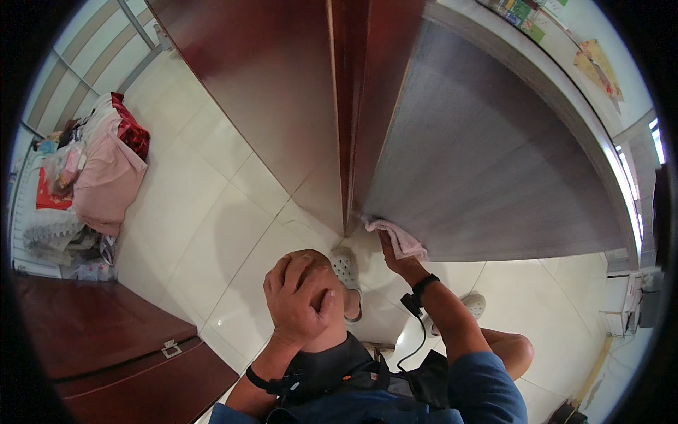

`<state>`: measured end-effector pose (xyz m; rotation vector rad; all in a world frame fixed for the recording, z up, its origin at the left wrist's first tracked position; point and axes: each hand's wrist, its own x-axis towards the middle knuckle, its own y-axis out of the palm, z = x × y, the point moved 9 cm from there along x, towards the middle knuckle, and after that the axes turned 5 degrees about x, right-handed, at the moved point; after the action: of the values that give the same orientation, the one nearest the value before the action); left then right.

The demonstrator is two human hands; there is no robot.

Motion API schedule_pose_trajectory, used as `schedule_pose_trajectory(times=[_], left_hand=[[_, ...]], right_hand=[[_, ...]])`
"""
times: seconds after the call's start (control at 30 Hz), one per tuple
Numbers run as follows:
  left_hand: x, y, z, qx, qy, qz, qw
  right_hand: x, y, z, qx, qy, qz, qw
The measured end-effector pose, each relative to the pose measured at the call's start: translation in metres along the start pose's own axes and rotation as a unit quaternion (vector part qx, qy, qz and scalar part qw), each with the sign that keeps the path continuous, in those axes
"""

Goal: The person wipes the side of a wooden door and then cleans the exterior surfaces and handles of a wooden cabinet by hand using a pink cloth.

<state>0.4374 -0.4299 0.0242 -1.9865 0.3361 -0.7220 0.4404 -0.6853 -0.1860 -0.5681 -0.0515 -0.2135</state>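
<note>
My right hand (394,254) holds a folded pink cloth (403,238) against the bottom corner of a large grey panel (492,159). Most of its fingers are hidden by the cloth and the panel's edge. Beside that corner, a dark red wooden post (352,106) runs down to the floor. My left hand (299,297) rests on my bent knee with its fingers apart and nothing in it. Both wrists wear black bands, and a cable hangs from the right one.
Glossy cream tiles (212,222) cover the floor. A wide red-brown wooden panel (265,79) stands ahead. At far left, a pink cloth cover (108,180) and bagged items lie on a white rack. A dark red wooden cabinet (132,339) with a metal latch is at lower left.
</note>
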Motion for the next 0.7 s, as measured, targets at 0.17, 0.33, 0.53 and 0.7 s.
schedule_pose_trajectory(times=[0.17,0.33,0.53,0.7], left_hand=[[0.002,0.001,-0.017,-0.011,0.018,0.003,1.000],[-0.004,-0.009,-0.021,-0.012,0.032,-0.029,0.999],[-0.009,-0.014,-0.035,-0.010,0.054,-0.026,0.998],[-0.012,-0.018,-0.049,-0.007,0.082,-0.052,0.995]], right_hand=[[-0.059,-0.023,-0.032,-0.379,-0.192,-0.034,0.905],[-0.073,-0.077,0.060,-0.457,-0.231,-0.048,0.858],[-0.055,-0.181,0.194,-0.270,-0.184,-0.041,0.944],[-0.063,-0.241,0.294,-0.526,-0.309,-0.164,0.775]])
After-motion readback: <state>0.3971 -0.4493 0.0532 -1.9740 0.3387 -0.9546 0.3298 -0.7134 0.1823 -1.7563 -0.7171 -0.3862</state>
